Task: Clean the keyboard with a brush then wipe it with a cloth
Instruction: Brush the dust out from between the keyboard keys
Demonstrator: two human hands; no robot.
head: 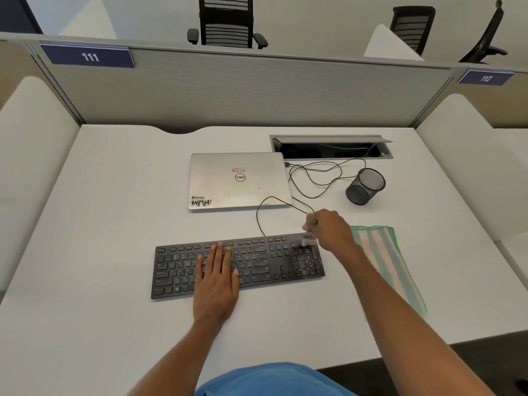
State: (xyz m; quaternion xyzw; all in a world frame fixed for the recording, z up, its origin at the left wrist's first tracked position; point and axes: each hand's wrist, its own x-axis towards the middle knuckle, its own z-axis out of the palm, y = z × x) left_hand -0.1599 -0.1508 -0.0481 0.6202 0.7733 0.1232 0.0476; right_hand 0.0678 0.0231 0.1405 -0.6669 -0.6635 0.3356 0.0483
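1. keyboard (271, 261) lies flat on the table (114, 224), long axis running sideways. nearly all of it stretches leftward from the right grip (328, 231), which sits over its far right corner.
2. right grip is curled round the brush (309, 240), bristles down on the top rows of the number pad.
3. left grip (217, 278) rests flat on the middle keys, fingers straight, holding nothing, probably steadying the board.
4. brushing looks barely begun. strokes must travel leftward along the long axis, and the left grip covers keys in that path.
5. cloth (383, 252) lies just right of the right grip, partly under that forearm, so that hand is nearer.
6. just beyond the right grip loops the cable (258, 215), which could snag the brush. farther off sit a closed laptop (238, 181) and a mesh cup (365, 187).
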